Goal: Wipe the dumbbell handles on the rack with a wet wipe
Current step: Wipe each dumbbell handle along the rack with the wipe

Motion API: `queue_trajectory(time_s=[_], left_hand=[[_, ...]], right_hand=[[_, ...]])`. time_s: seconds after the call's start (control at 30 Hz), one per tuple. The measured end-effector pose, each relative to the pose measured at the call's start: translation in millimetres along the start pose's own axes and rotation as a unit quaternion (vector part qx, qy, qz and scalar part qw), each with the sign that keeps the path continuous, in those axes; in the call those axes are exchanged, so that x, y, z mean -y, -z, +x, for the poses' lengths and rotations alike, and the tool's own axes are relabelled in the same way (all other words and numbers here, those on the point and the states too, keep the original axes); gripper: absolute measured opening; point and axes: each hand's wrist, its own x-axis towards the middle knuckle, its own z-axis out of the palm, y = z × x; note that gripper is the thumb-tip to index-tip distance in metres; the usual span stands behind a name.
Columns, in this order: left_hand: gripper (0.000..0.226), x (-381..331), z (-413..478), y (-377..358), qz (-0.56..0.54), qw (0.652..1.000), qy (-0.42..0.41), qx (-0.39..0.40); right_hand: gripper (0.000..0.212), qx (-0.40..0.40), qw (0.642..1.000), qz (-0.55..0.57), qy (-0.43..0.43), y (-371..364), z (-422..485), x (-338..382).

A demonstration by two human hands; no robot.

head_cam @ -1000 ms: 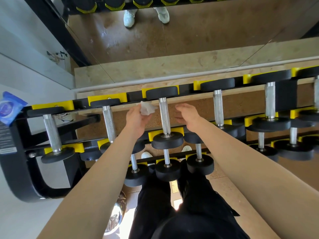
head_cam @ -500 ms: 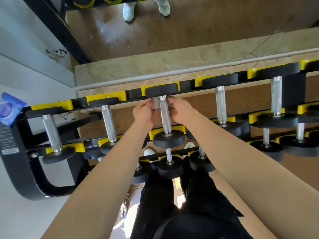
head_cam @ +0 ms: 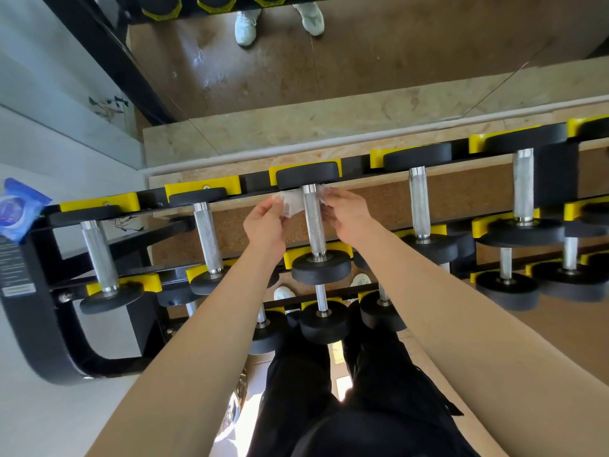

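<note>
A black rack point(head_cam: 43, 324) with yellow cradles holds several black dumbbells with knurled steel handles. The third dumbbell's handle point(head_cam: 314, 232) stands in the middle of the top row. A white wet wipe point(head_cam: 291, 202) passes behind the top of that handle. My left hand point(head_cam: 265, 222) pinches the wipe's left end, my right hand point(head_cam: 346, 216) pinches its right end. Both hands sit just below the dumbbell's far head point(head_cam: 308, 174).
A blue wipes pack point(head_cam: 18, 209) lies on the rack's left end. Neighbouring handles stand at left point(head_cam: 207, 235) and right point(head_cam: 418, 199). Lower rows of dumbbells sit near my legs. A mirror behind the rack shows white shoes point(head_cam: 247, 23).
My left hand carried the wipe to the third handle and my right hand joined it. The wipe now spreads behind the handle with one end in each hand.
</note>
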Motion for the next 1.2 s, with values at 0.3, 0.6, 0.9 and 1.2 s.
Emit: queue_trajectory(time_s=[0.3, 0.6, 0.9, 1.2], left_hand=[[0.025, 1, 2, -10, 0.076, 0.997, -0.008, -0.007], [0.033, 18, -1, -3, 0.199, 0.978, 0.000, 0.063], [0.031, 10, -3, 40, 0.275, 0.961, -0.031, 0.010], [0.030, 24, -2, 29, 0.498, 0.856, -0.105, 0.092]], right_hand=[[0.014, -0.042, 0.997, -0.046, 0.043, 18, 0, -10], [0.012, -0.081, 0.982, -0.153, 0.082, 38, -5, 6], [0.025, -0.015, 0.932, -0.341, 0.122, 30, -3, -22], [0.014, -0.054, 0.947, -0.297, 0.109, 47, -3, -18]])
